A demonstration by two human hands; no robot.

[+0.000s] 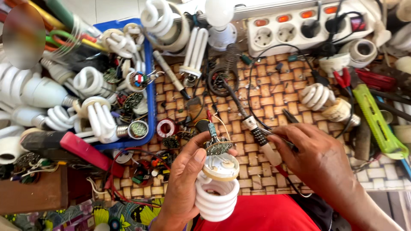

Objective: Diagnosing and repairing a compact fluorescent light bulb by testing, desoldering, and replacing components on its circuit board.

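Observation:
My left hand (pixel 182 184) grips a white spiral lamp (pixel 217 194) by its base, held upright over my lap. The lamp's casing is open and its small round circuit board (pixel 218 146) tilts up out of the top on thin wires. My right hand (pixel 319 160) holds a soldering iron (pixel 257 132), its shaft running up and left across the woven mat (pixel 274 98). The same hand also pinches thin metal tweezers (pixel 287 143). The two hands are close together at the lamp's top.
A blue tray (pixel 149 85) at left holds several spiral and tube lamps and circuit boards. A white power strip (pixel 295 30) lies at the back. Red pliers (pixel 342 79), a green utility knife (pixel 376 122), another spiral lamp (pixel 317 96) and loose parts lie around.

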